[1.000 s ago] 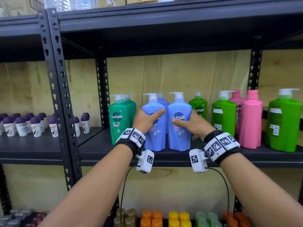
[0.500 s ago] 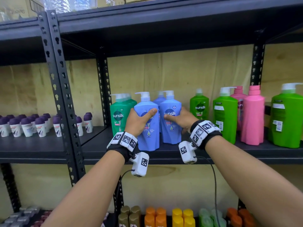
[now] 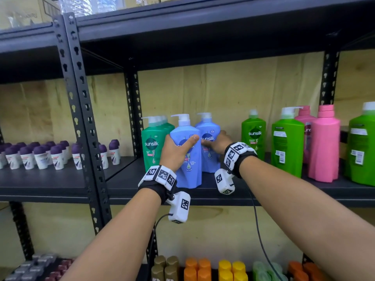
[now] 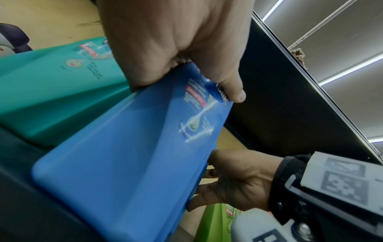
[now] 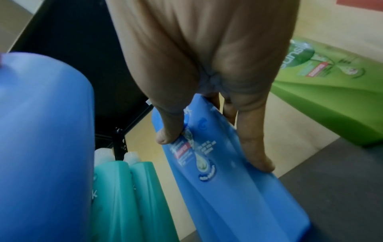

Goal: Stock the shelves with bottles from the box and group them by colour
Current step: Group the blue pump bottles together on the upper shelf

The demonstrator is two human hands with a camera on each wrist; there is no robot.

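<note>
Two blue Sunsilk pump bottles stand on the middle shelf (image 3: 253,191). My left hand (image 3: 178,149) grips the front blue bottle (image 3: 187,169), thumb across its label; in the left wrist view the thumb (image 4: 234,91) presses on that front blue bottle (image 4: 134,155). My right hand (image 3: 218,141) holds the rear blue bottle (image 3: 209,157), which stands deeper on the shelf. The right wrist view shows thumb and fingers (image 5: 257,155) clasping the rear blue bottle (image 5: 228,180). Teal bottles (image 3: 152,149) stand just left of the blue ones.
Right of a gap stand light green bottles (image 3: 253,136), pink bottles (image 3: 324,149) and another green one (image 3: 363,151). Small purple-capped roll-ons (image 3: 40,157) fill the left bay, beyond a black upright post (image 3: 81,110). Orange and yellow bottles (image 3: 231,270) sit on the shelf below.
Both blue bottles have shifted left toward the teal ones. The right-hand bottle has gone further back on the shelf, so the two no longer stand side by side.
</note>
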